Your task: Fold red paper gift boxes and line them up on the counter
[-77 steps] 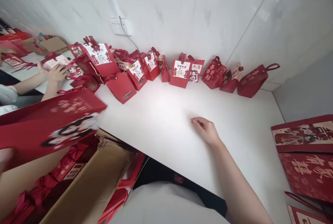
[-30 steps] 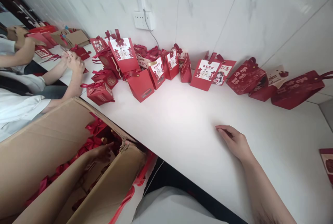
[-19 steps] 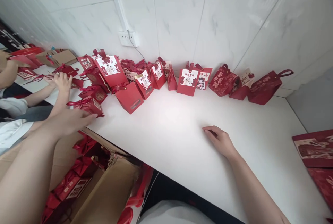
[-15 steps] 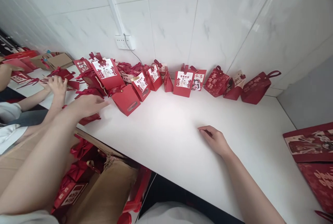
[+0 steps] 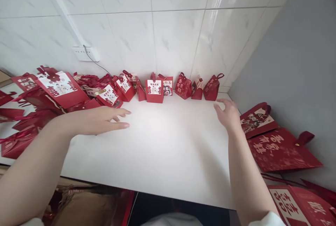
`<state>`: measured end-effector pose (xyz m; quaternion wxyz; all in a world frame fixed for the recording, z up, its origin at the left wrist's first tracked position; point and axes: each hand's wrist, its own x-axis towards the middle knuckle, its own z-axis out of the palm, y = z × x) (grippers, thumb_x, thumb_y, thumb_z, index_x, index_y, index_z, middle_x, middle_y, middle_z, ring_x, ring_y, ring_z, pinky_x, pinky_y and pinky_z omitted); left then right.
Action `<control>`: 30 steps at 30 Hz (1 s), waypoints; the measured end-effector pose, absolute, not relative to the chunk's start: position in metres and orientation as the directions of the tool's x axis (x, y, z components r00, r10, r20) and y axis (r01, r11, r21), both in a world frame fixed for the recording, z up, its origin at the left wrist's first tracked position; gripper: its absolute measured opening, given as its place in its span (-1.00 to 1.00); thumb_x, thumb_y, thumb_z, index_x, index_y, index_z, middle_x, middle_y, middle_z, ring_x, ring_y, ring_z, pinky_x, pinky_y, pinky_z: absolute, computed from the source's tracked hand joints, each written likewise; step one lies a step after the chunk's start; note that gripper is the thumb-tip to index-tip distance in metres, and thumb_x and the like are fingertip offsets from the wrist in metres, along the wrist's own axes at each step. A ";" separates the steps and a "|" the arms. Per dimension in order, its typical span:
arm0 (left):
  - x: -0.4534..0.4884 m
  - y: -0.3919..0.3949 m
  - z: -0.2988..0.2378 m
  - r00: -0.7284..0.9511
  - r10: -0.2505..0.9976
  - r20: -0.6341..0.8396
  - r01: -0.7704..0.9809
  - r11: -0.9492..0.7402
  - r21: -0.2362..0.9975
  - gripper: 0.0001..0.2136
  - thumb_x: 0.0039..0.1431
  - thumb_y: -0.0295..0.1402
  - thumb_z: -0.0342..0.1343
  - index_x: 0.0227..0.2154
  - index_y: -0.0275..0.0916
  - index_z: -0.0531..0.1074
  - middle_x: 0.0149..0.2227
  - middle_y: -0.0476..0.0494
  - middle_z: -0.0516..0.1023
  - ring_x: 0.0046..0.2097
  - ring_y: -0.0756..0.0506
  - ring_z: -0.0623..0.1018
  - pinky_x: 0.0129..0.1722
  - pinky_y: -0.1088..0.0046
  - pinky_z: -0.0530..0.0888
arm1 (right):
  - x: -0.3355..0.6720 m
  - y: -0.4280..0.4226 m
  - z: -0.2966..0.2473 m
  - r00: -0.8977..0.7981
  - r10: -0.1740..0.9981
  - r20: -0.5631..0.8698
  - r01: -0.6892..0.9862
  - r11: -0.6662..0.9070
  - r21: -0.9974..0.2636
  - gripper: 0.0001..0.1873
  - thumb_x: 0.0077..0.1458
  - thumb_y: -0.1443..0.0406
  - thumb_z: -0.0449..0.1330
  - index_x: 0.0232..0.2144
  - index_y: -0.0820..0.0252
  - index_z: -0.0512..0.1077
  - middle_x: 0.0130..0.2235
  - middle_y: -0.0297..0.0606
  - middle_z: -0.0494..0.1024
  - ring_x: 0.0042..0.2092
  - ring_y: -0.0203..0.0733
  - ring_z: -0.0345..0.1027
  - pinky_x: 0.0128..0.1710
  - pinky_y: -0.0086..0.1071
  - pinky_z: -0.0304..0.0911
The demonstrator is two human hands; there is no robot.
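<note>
My left hand (image 5: 106, 120) hovers over the left part of the white table (image 5: 168, 149), palm down, with thumb and fingers apart and nothing held. Just behind it stands a red gift box with a white printed label (image 5: 109, 94). On the right, my right hand (image 5: 228, 114) is raised near the table's far right corner, its thumb and fingers spread and no object in them. The nearest thing to it is a dark red gift box with a ribbon loop (image 5: 212, 87) by the wall; I see a gap between them.
Several red gift boxes (image 5: 154, 92) line the tiled wall. A heap of red boxes (image 5: 36, 114) lies at left. Larger red boxes (image 5: 283, 149) stand at the right by the grey panel (image 5: 288, 61). A wall socket (image 5: 85, 54) has a cable. Below the table's edge is a cardboard box (image 5: 84, 210).
My view has turned right. My right hand has moved toward the far right corner and opened. My left hand has moved right, away from the heap. The neighbouring person's hands have left the view.
</note>
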<state>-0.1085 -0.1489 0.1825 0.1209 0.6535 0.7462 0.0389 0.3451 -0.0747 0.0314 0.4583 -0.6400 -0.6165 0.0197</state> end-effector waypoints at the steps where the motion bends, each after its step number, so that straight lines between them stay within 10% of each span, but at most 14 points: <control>1: -0.090 -0.139 0.186 0.030 0.954 -0.298 0.961 0.054 0.270 -0.51 -0.18 -0.03 0.27 -0.14 -0.11 0.50 -0.15 -0.09 0.59 -0.09 -0.14 0.56 -0.12 0.46 0.38 | 0.355 -0.062 0.039 0.264 0.816 0.514 0.755 0.157 -0.637 -0.67 0.09 0.16 0.11 -0.15 0.20 0.47 -0.06 -0.03 0.49 0.08 0.10 0.29 0.14 -0.04 0.13; 6: -0.018 -0.058 0.169 0.425 0.702 -0.571 0.757 0.070 0.650 -0.55 -0.23 -0.12 0.32 -0.22 -0.18 0.55 -0.27 -0.19 0.64 -0.18 -0.15 0.60 -0.19 0.46 0.45 | 0.372 0.014 0.047 0.426 0.813 0.396 0.609 0.066 -0.791 -0.52 0.11 0.13 0.07 0.06 0.17 0.31 0.09 -0.01 0.35 0.10 0.04 0.26 0.05 -0.08 0.20; 10: 0.000 -0.009 0.100 0.366 0.712 -0.599 0.702 0.211 0.680 -0.58 -0.18 -0.12 0.30 -0.25 -0.27 0.55 -0.35 -0.25 0.64 -0.26 -0.16 0.61 -0.25 0.43 0.47 | 0.375 0.059 0.031 0.455 0.829 0.325 0.624 -0.037 -0.781 -0.61 0.08 0.12 0.10 -0.09 0.16 0.44 0.17 0.00 0.22 0.24 0.10 0.00 0.19 0.02 -0.01; 14: 0.000 -0.014 0.027 0.088 0.980 -0.177 0.709 0.063 0.703 -0.75 0.06 -0.19 0.12 -0.32 -0.26 0.54 -0.35 -0.21 0.63 -0.27 -0.13 0.58 -0.22 0.42 0.45 | 0.391 0.085 0.019 0.433 0.863 0.261 0.645 -0.095 -0.758 -0.60 0.06 0.10 0.13 -0.12 0.19 0.48 0.23 0.04 0.13 0.26 0.14 -0.07 0.18 0.01 -0.02; 20: -0.022 -0.041 -0.029 -0.115 0.965 0.235 0.716 -0.084 0.694 -0.74 0.19 -0.22 -0.03 -0.25 -0.21 0.50 -0.24 -0.13 0.60 -0.26 -0.07 0.52 -0.20 0.45 0.41 | 0.397 0.102 0.018 0.331 0.896 0.297 0.695 -0.018 -0.719 -0.55 0.16 0.18 0.02 -0.01 0.31 0.43 0.15 0.08 0.31 0.19 0.08 0.14 0.19 -0.04 0.04; 30: -0.032 -0.029 -0.046 -0.081 0.977 0.199 0.649 -0.100 0.754 -0.76 0.14 -0.19 0.03 -0.32 -0.19 0.52 -0.30 -0.08 0.60 -0.26 -0.07 0.52 -0.22 0.45 0.40 | 0.389 0.027 0.046 0.414 0.868 0.274 0.763 -0.167 -0.624 -0.77 -0.01 0.29 0.15 -0.38 0.18 0.61 -0.25 -0.01 0.58 -0.15 0.14 0.41 -0.10 0.00 0.28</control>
